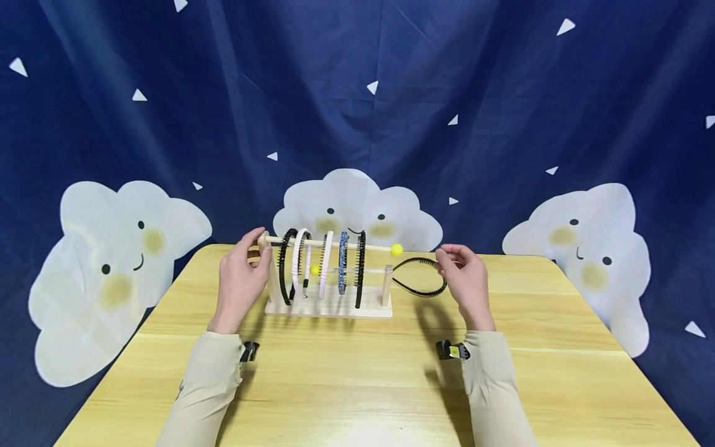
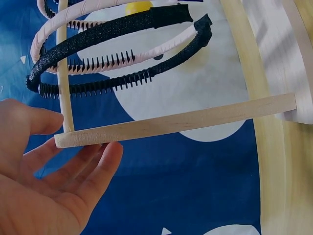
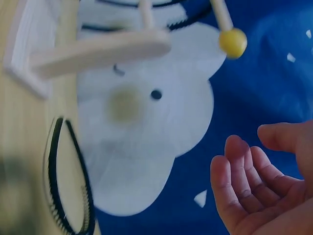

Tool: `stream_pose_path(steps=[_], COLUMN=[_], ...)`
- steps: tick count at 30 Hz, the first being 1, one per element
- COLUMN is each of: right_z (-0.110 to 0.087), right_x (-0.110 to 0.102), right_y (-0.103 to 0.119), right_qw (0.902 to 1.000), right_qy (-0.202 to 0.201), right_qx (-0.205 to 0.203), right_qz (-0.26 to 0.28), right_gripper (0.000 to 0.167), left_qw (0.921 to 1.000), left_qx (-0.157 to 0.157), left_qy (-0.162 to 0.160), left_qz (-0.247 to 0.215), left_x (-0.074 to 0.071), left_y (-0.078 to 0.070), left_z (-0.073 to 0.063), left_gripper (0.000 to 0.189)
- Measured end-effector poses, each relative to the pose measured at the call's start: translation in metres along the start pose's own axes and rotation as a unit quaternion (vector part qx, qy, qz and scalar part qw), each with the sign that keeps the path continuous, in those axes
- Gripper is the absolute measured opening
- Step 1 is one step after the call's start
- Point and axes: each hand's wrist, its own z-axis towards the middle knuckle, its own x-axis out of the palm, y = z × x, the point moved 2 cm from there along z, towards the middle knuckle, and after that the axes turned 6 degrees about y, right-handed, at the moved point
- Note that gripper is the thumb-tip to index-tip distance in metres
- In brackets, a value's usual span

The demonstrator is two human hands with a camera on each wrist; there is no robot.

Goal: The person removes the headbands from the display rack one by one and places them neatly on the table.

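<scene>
Pinching the stand (image 1: 329, 307) at the top of its left post (image 2: 181, 119), the left hand (image 1: 241, 282) is clamping thumb and fingers round the end, right by the upper rod (image 1: 377, 248). That rod is carrying a row of bands (image 1: 360, 270): black at both ends, pink and blue between, with a yellow ball (image 1: 396, 249) capping the tip. The right hand (image 1: 466, 279) is holding nothing, thumb and fingertips sitting apart. A loose band (image 3: 52, 169), black too, is lying on the table (image 1: 357, 372) right of the stand; that wrist view's kinda blurry, so I can't tell if they're touching.
</scene>
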Motion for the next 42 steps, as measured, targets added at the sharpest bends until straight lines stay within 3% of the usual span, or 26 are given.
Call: stream_pose_path(steps=[12,20,31,42], right_z=[-0.02,-0.03,-0.044,-0.052], right_x=[0.029,0.052,0.082,0.097], right_y=[0.031,0.037,0.037,0.032], right_qw=[0.9949,0.9875,0.9817,0.981], right_qy=[0.06,0.098,0.124,0.131], right_qx=[-0.073,-0.109,-0.12,-0.118], right_qz=[-0.037,-0.059,-0.079,-0.081], right_gripper=[0.025,0.027,0.028,0.032], left_qw=[1.0,1.0,0.9999,0.9999], left_qx=[0.003,0.009,0.01,0.011], left_qy=[0.005,0.003,0.001,0.005], left_qz=[-0.002,-0.002,0.002,0.005], left_x=[-0.001,0.0,0.0,0.0], left_y=[0.0,0.0,0.001,0.0], left_z=[0.0,0.001,0.001,0.001], left_gripper=[0.04,0.039,0.039,0.039])
